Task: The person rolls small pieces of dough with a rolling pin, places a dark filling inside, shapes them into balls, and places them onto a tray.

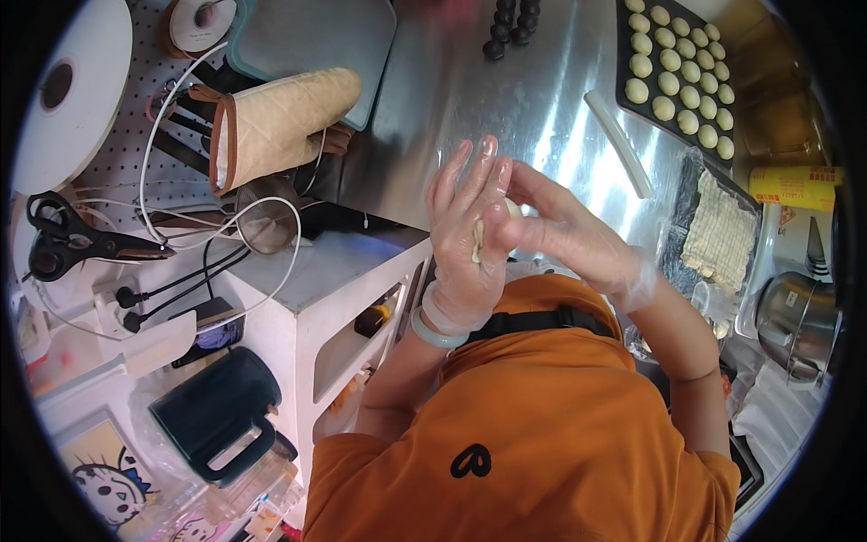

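Note:
Both my hands, in thin clear gloves, meet above the near edge of the steel worktop (433, 99). My left hand (461, 230) is palm up with its fingers stretched out, and a flattened piece of pale dough (478, 242) lies against the palm. My right hand (564, 230) comes over from the right, its thumb and fingers closed around the dough at the base of the left fingers. Part of the dough is hidden between the hands. A pale bracelet (440, 332) circles my left wrist.
A dark tray (623, 77) of round dough balls is at the far right, with dark balls (504, 27) left of it. A white strip (618, 144) and cut dough pieces (718, 230) lie right. An oven mitt (284, 122), scissors (81, 239) and mug (217, 406) are left.

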A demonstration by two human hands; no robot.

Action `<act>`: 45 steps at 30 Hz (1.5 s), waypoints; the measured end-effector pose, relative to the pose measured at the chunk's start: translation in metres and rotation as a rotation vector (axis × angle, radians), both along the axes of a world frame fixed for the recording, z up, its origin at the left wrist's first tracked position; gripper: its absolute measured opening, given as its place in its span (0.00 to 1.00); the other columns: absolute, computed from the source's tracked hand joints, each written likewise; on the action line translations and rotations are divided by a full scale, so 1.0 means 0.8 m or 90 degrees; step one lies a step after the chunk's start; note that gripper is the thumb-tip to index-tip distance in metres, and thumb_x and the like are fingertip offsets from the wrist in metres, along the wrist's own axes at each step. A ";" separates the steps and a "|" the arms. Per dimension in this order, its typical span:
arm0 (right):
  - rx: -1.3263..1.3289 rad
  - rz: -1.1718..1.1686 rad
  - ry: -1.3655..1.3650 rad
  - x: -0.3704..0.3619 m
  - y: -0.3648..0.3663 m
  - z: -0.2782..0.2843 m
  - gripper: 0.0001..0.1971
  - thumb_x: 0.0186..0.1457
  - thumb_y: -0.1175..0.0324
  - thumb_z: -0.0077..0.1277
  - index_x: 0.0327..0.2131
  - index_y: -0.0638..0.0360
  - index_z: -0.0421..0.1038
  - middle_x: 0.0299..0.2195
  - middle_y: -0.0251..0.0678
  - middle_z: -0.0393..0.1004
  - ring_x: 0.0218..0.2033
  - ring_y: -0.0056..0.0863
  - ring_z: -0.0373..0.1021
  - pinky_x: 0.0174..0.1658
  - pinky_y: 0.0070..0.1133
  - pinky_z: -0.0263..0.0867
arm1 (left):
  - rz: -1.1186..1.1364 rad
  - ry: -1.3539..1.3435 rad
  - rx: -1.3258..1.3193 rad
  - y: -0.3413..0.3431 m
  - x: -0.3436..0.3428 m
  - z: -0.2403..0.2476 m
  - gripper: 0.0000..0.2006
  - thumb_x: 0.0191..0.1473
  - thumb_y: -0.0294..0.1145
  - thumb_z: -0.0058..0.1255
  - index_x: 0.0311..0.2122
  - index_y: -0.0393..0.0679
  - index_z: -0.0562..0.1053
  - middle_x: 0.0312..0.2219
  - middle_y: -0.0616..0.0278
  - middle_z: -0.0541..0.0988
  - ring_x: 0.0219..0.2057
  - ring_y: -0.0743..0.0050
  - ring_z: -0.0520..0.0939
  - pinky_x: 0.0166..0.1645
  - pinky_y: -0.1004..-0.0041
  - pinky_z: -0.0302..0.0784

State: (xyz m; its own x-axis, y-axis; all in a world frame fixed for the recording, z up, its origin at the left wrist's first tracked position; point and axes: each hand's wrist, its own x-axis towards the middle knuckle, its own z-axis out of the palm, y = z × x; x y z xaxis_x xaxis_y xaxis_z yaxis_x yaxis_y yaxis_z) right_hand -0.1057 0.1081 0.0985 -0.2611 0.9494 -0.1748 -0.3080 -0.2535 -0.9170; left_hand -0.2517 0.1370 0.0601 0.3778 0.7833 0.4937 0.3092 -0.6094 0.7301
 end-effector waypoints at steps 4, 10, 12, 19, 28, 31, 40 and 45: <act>-0.193 0.055 0.134 -0.001 -0.004 -0.022 0.36 0.61 0.40 0.40 0.56 0.67 0.59 0.49 0.40 0.68 0.52 0.28 0.66 0.55 0.24 0.63 | -0.088 -0.077 -0.213 -0.007 -0.003 0.004 0.25 0.62 0.42 0.41 0.58 0.35 0.66 0.59 0.45 0.65 0.62 0.46 0.61 0.65 0.57 0.51; -0.293 0.020 0.270 -0.005 -0.012 0.004 0.28 0.65 0.46 0.39 0.49 0.65 0.66 0.41 0.35 0.71 0.41 0.22 0.69 0.45 0.20 0.67 | -0.322 -0.072 -0.335 0.015 -0.026 0.023 0.45 0.52 0.54 0.54 0.66 0.36 0.52 0.63 0.45 0.58 0.64 0.46 0.58 0.66 0.60 0.49; -0.299 0.046 0.299 -0.005 -0.015 0.006 0.27 0.65 0.46 0.39 0.48 0.65 0.67 0.39 0.34 0.71 0.39 0.20 0.68 0.41 0.19 0.67 | -0.368 -0.035 -0.333 0.023 -0.028 0.030 0.46 0.51 0.56 0.55 0.66 0.36 0.51 0.63 0.44 0.58 0.64 0.46 0.57 0.66 0.60 0.49; -0.245 0.127 0.258 0.006 -0.022 0.012 0.26 0.63 0.44 0.40 0.44 0.62 0.68 0.37 0.32 0.70 0.37 0.19 0.67 0.39 0.19 0.66 | -0.403 0.056 -0.183 0.029 -0.020 0.041 0.34 0.58 0.53 0.44 0.61 0.35 0.63 0.62 0.46 0.60 0.62 0.45 0.60 0.64 0.59 0.51; -0.285 0.123 0.236 0.015 -0.034 0.016 0.24 0.62 0.44 0.42 0.42 0.59 0.67 0.38 0.33 0.69 0.37 0.20 0.67 0.42 0.19 0.66 | -0.416 0.083 -0.056 0.022 -0.016 0.031 0.29 0.63 0.51 0.34 0.59 0.37 0.67 0.62 0.45 0.60 0.64 0.43 0.57 0.66 0.55 0.47; -0.313 0.091 0.285 0.013 -0.034 0.020 0.26 0.63 0.45 0.42 0.46 0.62 0.67 0.40 0.35 0.70 0.39 0.21 0.69 0.43 0.20 0.69 | -0.391 -0.018 -0.164 0.010 -0.011 0.030 0.34 0.60 0.57 0.40 0.58 0.36 0.67 0.63 0.44 0.58 0.64 0.43 0.57 0.65 0.56 0.48; -0.293 0.159 0.386 0.021 -0.032 0.011 0.23 0.64 0.48 0.43 0.44 0.63 0.69 0.38 0.35 0.72 0.36 0.21 0.72 0.37 0.17 0.72 | -0.498 0.007 -0.277 0.024 -0.012 0.044 0.39 0.58 0.62 0.41 0.59 0.33 0.65 0.63 0.42 0.57 0.64 0.43 0.57 0.65 0.57 0.49; -0.268 0.231 0.365 0.030 -0.029 0.007 0.24 0.62 0.48 0.46 0.46 0.62 0.67 0.37 0.34 0.72 0.36 0.20 0.71 0.40 0.17 0.71 | -0.502 0.113 -0.133 0.031 -0.005 0.057 0.32 0.62 0.53 0.33 0.58 0.34 0.67 0.62 0.42 0.60 0.62 0.45 0.60 0.65 0.56 0.50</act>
